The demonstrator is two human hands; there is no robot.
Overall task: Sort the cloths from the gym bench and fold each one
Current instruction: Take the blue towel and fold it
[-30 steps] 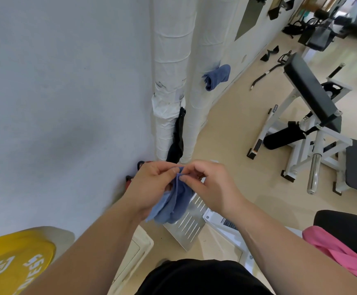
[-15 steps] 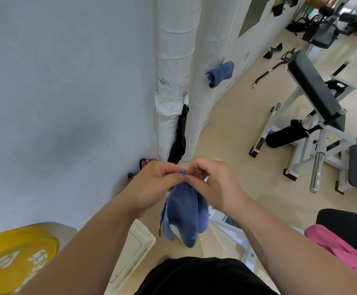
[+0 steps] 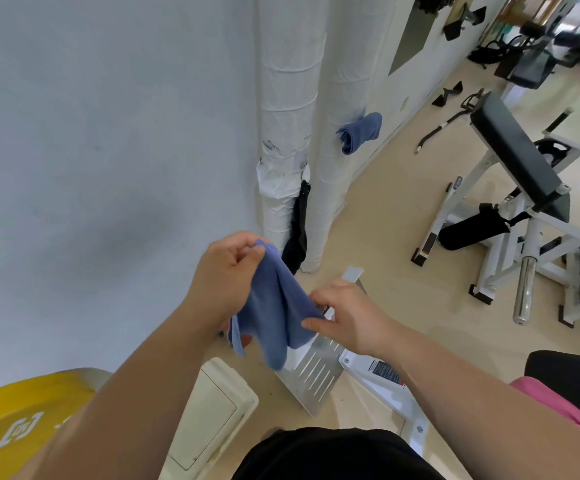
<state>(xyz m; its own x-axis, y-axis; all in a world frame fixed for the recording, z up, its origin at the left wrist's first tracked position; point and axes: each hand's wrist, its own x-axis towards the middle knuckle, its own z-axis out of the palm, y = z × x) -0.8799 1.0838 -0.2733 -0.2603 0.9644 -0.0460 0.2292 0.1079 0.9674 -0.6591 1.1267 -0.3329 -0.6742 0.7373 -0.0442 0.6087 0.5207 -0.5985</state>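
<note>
The blue cloth [image 3: 274, 313] is being dangled mid-air at 12 o'clock, top corner pinched by the left hand [image 3: 226, 271], 3 o'clock edge pinched by the right hand [image 3: 347, 313], prob to get it flattened for folding.

- You get a bright, evenly lit view; the strongest light is at the far right, where everything washes out pale.
- The wall [image 3: 91, 150] on the left carries soft grey shadow patches.
- The steel bar [image 3: 523, 289] on the right glints.
- The wide lens bows the pipes [image 3: 288, 98] and stretches the near edges.
- The blue cloth [image 3: 274, 306] at its lower hem and the far machines [image 3: 530, 46] look blurred.
</note>
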